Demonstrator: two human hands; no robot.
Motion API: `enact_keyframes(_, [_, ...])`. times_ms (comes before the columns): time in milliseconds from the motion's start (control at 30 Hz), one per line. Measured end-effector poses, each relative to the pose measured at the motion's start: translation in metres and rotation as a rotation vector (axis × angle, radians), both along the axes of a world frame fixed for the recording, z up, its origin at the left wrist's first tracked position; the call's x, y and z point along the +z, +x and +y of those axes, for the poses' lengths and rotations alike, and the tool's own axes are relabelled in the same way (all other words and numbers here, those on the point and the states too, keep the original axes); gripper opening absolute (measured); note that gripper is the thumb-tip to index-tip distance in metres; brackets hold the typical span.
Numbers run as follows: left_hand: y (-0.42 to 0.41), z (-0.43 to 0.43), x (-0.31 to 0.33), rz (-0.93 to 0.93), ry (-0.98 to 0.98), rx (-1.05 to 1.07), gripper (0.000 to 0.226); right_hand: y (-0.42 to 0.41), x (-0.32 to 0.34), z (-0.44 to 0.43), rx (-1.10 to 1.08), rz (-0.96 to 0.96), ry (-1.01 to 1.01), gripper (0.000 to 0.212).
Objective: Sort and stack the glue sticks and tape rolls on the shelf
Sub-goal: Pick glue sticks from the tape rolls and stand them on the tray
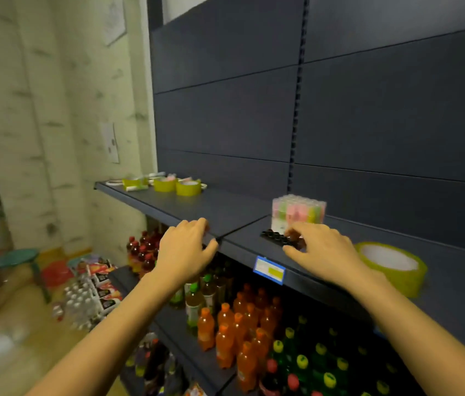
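Black strip [272, 237] in right hand [322, 252], pastel glue-stick block [298, 214] just behind.

Your head-worn wide-angle camera faces forward and slightly down, close to the dark shelf [234, 205], which recedes toward the left.

Looks like a small shop. Told by dark metal display shelving [225, 207] hung on a slotted upright [297, 110], a blue price label [269, 270] clipped to its front edge, crowded rows of orange drink bottles [225, 338] and green bottles [302, 361] below, yellow tape rolls [188, 187] and a pack of glue sticks [298, 212] above, wrapped packs [94, 292] on the floor
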State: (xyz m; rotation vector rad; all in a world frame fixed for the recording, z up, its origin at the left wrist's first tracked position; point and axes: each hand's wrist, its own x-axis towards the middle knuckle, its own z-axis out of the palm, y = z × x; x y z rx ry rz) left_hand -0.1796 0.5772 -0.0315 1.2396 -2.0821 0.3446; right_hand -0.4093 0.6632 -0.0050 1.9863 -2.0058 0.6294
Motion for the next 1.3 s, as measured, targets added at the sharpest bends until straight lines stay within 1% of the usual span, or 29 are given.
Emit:
enact_keyframes(167, [0.069, -0.046, -0.006, -0.035, 0.01, 0.059, 0.029, 0.064, 0.001, -0.064, 0.097, -0.047, 0.056, 0.036])
enact_keyframes(300, [0.116, -0.083, -0.011, -0.058, 0.016, 0.061, 0.025, 0.106, -0.003, -0.111, 0.068, -0.042, 0.085, 0.037])
enact_keyframes(433, [0.151, -0.113, -0.013, -0.058, 0.04, 0.081, 0.03, 0.142, -0.002, -0.152, 0.045, -0.031, 0.127, 0.036])
enact_keyframes(600, [0.185, -0.151, -0.02, 0.004, 0.091, 0.097, 0.029, 0.173, -0.001, -0.204, 0.043, -0.035, 0.156, 0.035])
enact_keyframes(733, [0.206, -0.187, -0.03, 0.017, 0.125, 0.116, 0.028, 0.19, -0.003, -0.251, 0.052, -0.045, 0.185, 0.033])
enact_keyframes(867, [0.218, -0.235, -0.029, 0.051, 0.125, 0.105, 0.029, 0.199, -0.003, -0.304, 0.052, -0.09, 0.171, 0.029])
enact_keyframes(1000, [0.224, -0.294, -0.025, 0.07, 0.101, 0.107, 0.027, 0.207, 0.005, -0.369, 0.05, -0.116, 0.155, 0.028])
enact_keyframes(1167, [0.232, -0.371, -0.016, 0.064, 0.121, 0.13, 0.03, 0.215, 0.021, -0.448, 0.054, -0.136, 0.129, 0.025])
enact_keyframes(1300, [0.24, -0.421, -0.012, 0.061, 0.12, 0.169, 0.025, 0.22, 0.026, -0.503, 0.048, -0.17, 0.109, 0.022])
